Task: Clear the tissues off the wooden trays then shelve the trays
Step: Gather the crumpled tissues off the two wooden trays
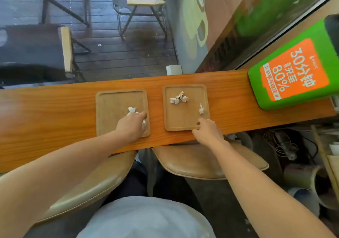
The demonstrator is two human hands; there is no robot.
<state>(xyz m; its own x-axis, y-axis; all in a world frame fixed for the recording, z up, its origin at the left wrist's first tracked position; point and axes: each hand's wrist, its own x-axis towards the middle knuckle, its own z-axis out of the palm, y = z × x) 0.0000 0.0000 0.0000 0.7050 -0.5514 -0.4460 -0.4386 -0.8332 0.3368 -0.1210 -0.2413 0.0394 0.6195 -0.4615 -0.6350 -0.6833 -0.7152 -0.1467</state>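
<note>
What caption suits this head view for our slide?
Left hand gathers tissues on the left tray; right hand reaches the right tray.

We see two trays side by side on the surface [55, 109]: the left tray [110, 109] and the right tray [183, 116]. A tissue [132, 110] lies on the left tray, a tissue cluster [178, 98] toward the right tray's far side, another tissue [201, 109] near its right rim. A box [293, 72] stands far right. Two chairs [201, 162] sit below the near edge.
</note>
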